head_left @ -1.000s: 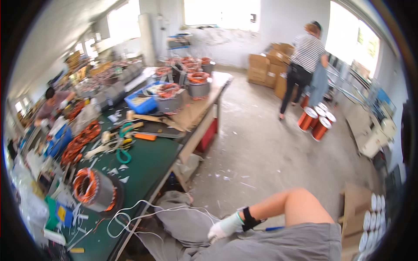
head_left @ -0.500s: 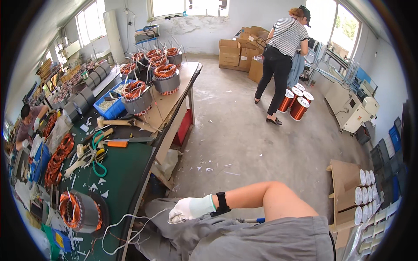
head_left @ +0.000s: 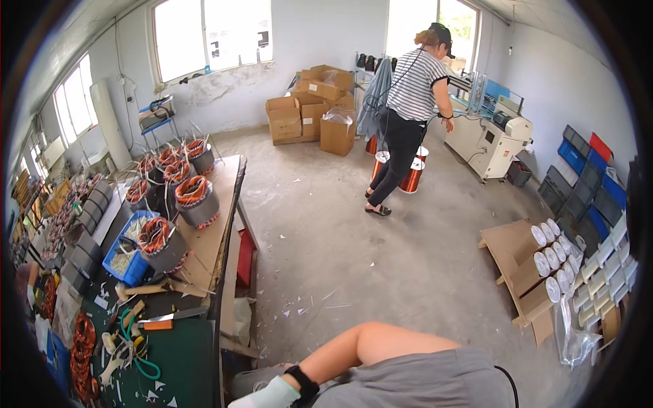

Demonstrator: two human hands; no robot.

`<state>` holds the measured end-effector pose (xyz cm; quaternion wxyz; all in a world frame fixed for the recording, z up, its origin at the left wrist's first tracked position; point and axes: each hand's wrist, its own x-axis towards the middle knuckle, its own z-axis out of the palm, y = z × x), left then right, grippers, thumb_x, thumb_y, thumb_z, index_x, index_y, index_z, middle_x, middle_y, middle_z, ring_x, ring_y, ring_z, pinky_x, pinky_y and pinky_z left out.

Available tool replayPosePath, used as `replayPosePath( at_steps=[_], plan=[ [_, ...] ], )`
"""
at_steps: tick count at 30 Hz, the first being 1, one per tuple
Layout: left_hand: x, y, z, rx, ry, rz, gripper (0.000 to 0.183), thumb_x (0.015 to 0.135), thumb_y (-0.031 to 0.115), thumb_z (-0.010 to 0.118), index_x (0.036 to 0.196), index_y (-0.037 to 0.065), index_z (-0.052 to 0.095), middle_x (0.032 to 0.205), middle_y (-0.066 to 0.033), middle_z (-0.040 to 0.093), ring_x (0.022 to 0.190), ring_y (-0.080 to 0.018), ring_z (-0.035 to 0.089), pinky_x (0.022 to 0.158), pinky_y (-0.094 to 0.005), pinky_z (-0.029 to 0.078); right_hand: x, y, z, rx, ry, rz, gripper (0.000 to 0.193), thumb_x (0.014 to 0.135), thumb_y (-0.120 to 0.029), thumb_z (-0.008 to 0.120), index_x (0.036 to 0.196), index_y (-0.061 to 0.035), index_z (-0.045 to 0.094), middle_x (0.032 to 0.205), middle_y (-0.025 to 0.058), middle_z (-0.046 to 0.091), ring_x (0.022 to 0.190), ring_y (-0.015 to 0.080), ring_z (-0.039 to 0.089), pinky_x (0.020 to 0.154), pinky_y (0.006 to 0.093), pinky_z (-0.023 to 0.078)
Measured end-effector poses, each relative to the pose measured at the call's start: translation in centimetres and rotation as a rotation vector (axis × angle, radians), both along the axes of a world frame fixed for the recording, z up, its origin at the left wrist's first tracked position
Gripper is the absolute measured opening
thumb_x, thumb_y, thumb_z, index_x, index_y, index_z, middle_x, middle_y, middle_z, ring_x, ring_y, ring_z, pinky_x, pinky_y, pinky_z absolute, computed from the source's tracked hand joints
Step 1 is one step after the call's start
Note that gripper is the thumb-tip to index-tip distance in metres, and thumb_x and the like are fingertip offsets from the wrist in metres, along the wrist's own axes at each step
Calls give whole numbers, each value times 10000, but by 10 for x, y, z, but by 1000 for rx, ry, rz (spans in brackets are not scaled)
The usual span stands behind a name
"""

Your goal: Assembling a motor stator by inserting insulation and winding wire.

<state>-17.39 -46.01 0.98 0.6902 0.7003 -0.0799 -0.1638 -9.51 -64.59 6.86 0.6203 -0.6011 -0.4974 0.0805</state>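
Note:
At the lower edge my right hand (head_left: 265, 396) shows only as the back and cuff of a white glove; its fingers lie outside the picture. A black band (head_left: 304, 385) circles that wrist, and the bent forearm crosses in front of my grey clothing (head_left: 408, 381). My left hand is not in view. Nearest to the glove is the workbench's green mat (head_left: 187, 360), with teal-handled scissors (head_left: 158, 369), an orange-handled knife (head_left: 158, 325), a mallet (head_left: 146, 290) and a bundle of orange-red wire coils (head_left: 84, 353) on it.
Motor stators (head_left: 163, 251) with orange windings stand along the bench beside a blue bin (head_left: 121, 262). A person in a striped shirt (head_left: 411, 81) stands by copper wire spools (head_left: 413, 178). Cardboard boxes (head_left: 284, 121), a cream machine (head_left: 479, 146) and a pallet with white rolls (head_left: 507, 265) are farther off.
My view has swung right. My gloved hand has slid down to the lower edge; the white cord and the near stator have left the picture. The person in stripes has turned, one arm now lowered.

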Motion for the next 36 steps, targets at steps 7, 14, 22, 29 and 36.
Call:
replayPosePath(
  at_steps=[7, 14, 22, 29, 36],
  plan=[
    [9, 15, 10, -133, 200, -228, 574, 1064, 98, 589, 1590, 51, 362, 1418, -155, 555, 1103, -188, 641, 841, -307, 575, 47, -19, 34, 386, 300, -303, 203, 1076, -188, 550, 1097, -22, 665, 866, 37, 693, 818, 131, 653, 766, 252, 507],
    [22, 133, 97, 127, -269, -169, 715, 1061, 319, 620, 1646, 99, 272, 1579, -188, 460, 1375, -337, 529, 1150, -474, 435, 39, -58, 27, 777, 1040, -94, 215, 1113, -289, 503, 1242, -124, 552, 916, 35, 639, 683, 127, 614, 496, 231, 476],
    [31, 151, 88, 28, -334, -234, 684, 1057, 300, 618, 1623, 89, 297, 1543, -183, 480, 1341, -326, 542, 1129, -462, 444, 26, 6, 43, 636, 1005, 78, 395, 1007, -114, 519, 1396, -53, 485, 887, 146, 702, 630, 238, 691, 501, 324, 548],
    [-180, 207, 79, 77, -238, 418, 653, 1053, 282, 616, 1600, 79, 321, 1507, -177, 501, 1306, -315, 555, 1107, -450, 452, 4, -69, 164, 185, 487, -525, 384, 928, -77, 669, 1300, 4, 616, 932, 43, 671, 793, 75, 589, 692, 205, 452],
    [-420, 105, 198, 401, 28, 1063, 623, 1049, 263, 614, 1577, 69, 346, 1470, -171, 521, 1272, -303, 568, 1085, -438, 460, 11, -51, 124, 650, 371, -778, 586, 940, -115, 562, 1487, 68, 457, 1347, 181, 632, 1194, 277, 625, 1070, 345, 476]
  ],
)
